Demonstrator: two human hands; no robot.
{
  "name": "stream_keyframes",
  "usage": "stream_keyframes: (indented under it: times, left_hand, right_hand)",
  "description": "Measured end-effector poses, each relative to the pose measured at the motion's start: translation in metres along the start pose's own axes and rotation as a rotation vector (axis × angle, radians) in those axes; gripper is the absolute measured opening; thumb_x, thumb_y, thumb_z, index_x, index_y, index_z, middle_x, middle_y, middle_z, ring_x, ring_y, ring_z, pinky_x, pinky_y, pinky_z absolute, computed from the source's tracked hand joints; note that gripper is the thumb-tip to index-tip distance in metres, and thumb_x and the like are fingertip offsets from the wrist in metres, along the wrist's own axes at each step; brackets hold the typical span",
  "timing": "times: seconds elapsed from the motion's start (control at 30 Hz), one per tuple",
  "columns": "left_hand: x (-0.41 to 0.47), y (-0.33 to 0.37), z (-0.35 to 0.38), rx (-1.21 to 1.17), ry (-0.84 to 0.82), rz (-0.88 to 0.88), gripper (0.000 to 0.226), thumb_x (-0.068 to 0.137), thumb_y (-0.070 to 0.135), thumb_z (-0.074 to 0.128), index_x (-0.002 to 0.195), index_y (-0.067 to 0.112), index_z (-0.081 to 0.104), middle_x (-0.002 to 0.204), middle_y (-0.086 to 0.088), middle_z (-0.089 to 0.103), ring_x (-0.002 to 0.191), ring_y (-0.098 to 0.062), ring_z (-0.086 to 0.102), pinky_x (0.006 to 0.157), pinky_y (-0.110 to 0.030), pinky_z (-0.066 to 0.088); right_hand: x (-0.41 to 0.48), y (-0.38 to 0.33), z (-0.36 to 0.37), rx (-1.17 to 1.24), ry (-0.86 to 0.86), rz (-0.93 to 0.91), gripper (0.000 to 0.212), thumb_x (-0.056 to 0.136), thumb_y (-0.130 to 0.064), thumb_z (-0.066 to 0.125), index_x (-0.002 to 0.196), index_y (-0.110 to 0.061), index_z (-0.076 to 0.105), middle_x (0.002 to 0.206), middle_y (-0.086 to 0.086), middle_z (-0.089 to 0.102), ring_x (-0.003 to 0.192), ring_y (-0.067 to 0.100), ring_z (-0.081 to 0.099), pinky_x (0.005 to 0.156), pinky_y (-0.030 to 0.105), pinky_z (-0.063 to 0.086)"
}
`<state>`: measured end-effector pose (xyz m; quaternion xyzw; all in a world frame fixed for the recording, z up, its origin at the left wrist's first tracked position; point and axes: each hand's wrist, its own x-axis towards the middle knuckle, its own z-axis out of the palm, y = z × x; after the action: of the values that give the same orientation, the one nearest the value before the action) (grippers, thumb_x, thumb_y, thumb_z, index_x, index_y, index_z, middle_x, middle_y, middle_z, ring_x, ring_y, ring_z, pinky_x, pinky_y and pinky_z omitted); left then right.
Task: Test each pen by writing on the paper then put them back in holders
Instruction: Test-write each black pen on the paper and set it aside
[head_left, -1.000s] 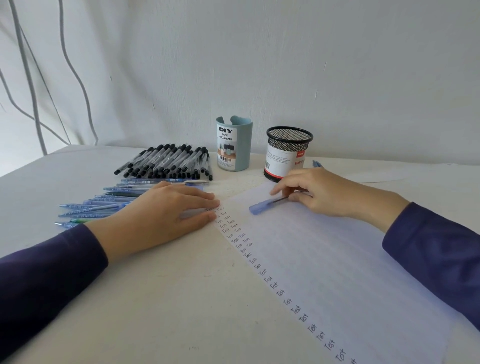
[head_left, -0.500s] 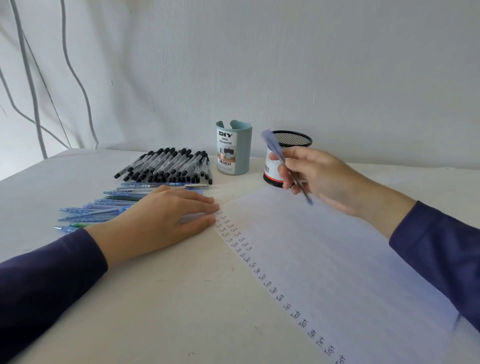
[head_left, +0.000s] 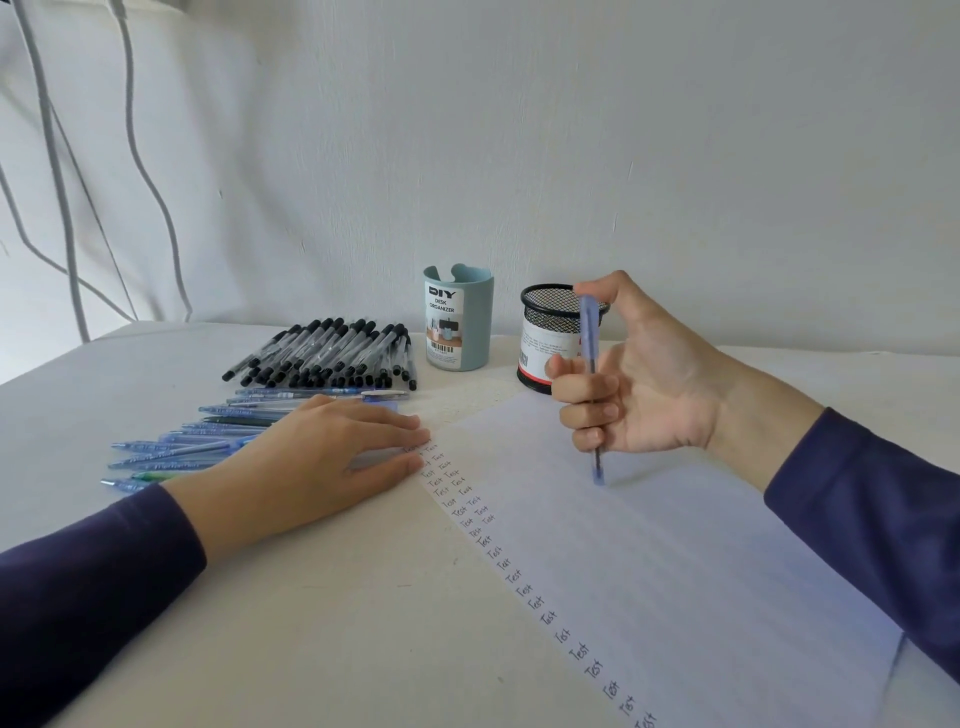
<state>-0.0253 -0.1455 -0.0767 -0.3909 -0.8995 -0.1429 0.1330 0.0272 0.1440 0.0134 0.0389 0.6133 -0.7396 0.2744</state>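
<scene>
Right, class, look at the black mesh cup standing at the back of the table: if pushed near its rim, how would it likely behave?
The black mesh cup is probably light: its wall is open mesh and nothing sticks out of the top. A push near the rim might well tip it rather than slide it. Being round, it would likely roll once down.

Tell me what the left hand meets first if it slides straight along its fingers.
The paper, whose edge the left hand touches; farther on, perhaps the pen in the right hand.

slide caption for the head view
Right hand holds a blue pen over the paper; left hand rests on its edge.
</scene>
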Motion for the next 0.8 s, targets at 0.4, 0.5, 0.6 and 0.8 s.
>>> stream_keyframes:
  times: [0.4, 0.5, 0.6, 0.8]
  left_hand:
    - [0.0, 0.001, 0.0, -0.013, 0.017, 0.008, 0.055, 0.09, 0.073, 0.03, 0.124, 0.044, 0.063, 0.129, 0.029, 0.056, 0.118, 0.007, 0.053, 0.103, -0.038, 0.046]
    - [0.0, 0.002, -0.001, 0.003, 0.015, 0.005, 0.055, 0.089, 0.073, 0.029, 0.124, 0.045, 0.062, 0.128, 0.031, 0.055, 0.118, 0.009, 0.052, 0.105, -0.037, 0.044]
    - [0.001, 0.003, -0.001, -0.003, 0.014, 0.003, 0.054, 0.09, 0.072, 0.031, 0.124, 0.045, 0.062, 0.127, 0.032, 0.054, 0.118, 0.009, 0.052, 0.106, -0.036, 0.044]
    - [0.0, 0.003, -0.001, 0.018, 0.043, 0.008, 0.054, 0.088, 0.072, 0.029, 0.123, 0.046, 0.062, 0.123, 0.038, 0.048, 0.114, 0.019, 0.041, 0.105, -0.033, 0.043]
  right_hand:
    - [0.009, -0.018, -0.087, -0.202, 0.76, -0.325, 0.01, 0.1, -0.004, 0.045, 0.105, 0.002, 0.053, 0.089, 0.005, 0.046, 0.063, 0.015, 0.045, 0.047, 0.024, 0.056]
    - [0.016, -0.005, -0.115, -0.494, 0.929, -0.143, 0.016, 0.095, -0.002, 0.054, 0.079, -0.001, 0.055, 0.074, 0.01, 0.047, 0.06, 0.018, 0.047, 0.049, 0.03, 0.05]
    - [0.019, 0.005, -0.124, -0.752, 1.022, -0.121, 0.013, 0.087, -0.007, 0.062, 0.079, 0.003, 0.066, 0.072, 0.017, 0.058, 0.059, 0.021, 0.047, 0.052, 0.027, 0.034]
    - [0.028, 0.019, -0.126, -0.955, 1.046, -0.336, 0.023, 0.085, -0.024, 0.072, 0.078, -0.002, 0.077, 0.074, 0.018, 0.071, 0.068, 0.025, 0.064, 0.054, 0.026, 0.04]
